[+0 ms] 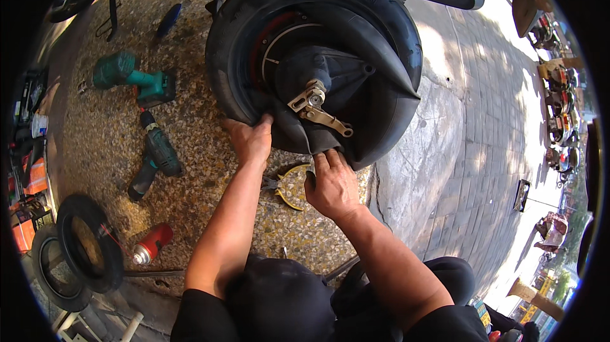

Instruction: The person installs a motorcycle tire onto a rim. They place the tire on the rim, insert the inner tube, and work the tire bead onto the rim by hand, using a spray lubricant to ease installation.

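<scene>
In front of me a black scooter tyre point(223, 43) sits around a wheel, whose hub point(305, 65) carries a tan metal brake lever arm point(327, 119). A limp black inner tube point(381, 126) bulges out over the right and lower side of the tyre. My left hand point(249, 142) grips the tyre's lower left edge, thumb toward the inside, other fingers mostly hidden. At the bottom, my right hand point(333, 183) has its fingers curled onto a fold of the inner tube; the fingertips are partly tucked out of sight.
Yellow-handled pliers point(289, 192) lie on the pebbled floor beneath my hands. To the left are a teal impact wrench point(136, 78), a cordless drill point(157, 154) and a red spray can point(152, 245). Two loose tyres point(89, 240) rest at lower left. Paving stretches off to the right.
</scene>
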Demonstrator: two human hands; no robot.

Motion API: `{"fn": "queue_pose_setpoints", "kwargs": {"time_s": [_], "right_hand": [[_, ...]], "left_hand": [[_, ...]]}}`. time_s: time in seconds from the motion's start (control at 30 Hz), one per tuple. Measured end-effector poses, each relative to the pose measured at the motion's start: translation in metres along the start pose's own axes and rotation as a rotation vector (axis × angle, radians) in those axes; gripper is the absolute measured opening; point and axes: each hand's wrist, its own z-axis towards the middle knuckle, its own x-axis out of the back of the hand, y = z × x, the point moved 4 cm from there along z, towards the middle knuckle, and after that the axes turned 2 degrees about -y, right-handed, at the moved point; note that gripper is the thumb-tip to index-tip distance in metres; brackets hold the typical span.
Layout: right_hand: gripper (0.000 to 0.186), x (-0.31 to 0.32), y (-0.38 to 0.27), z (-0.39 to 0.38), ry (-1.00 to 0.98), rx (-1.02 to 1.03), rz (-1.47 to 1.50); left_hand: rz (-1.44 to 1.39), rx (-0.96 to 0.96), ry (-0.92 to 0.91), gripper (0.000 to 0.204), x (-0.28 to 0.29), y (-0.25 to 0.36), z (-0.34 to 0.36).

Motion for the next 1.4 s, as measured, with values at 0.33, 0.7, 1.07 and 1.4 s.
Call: {"fn": "queue_pose_setpoints", "kwargs": {"time_s": [0.33,0.7,1.07,1.4], "right_hand": [[0.052,-0.012,0.078,-0.033,-0.259,-0.76,1.549],[0.031,0.056,0.06,0.021,0.117,0.038,0.211],[0.032,0.063,0.062,0.053,-0.235,0.217,-0.068],[0.029,0.063,0.09,0.032,-0.15,0.022,0.409]], "left_hand": [[0.909,-1.167,-0.414,0.066,0.0,0.058,-0.076],[1.419,-0.88,-0.746,0.044,-0.035,0.081,-0.065],[1.488,-0.62,-0.852,0.039,-0.054,0.073,-0.038],[1.411,-0.802,-0.66,0.041,-0.082,0.066,-0.06]]}}
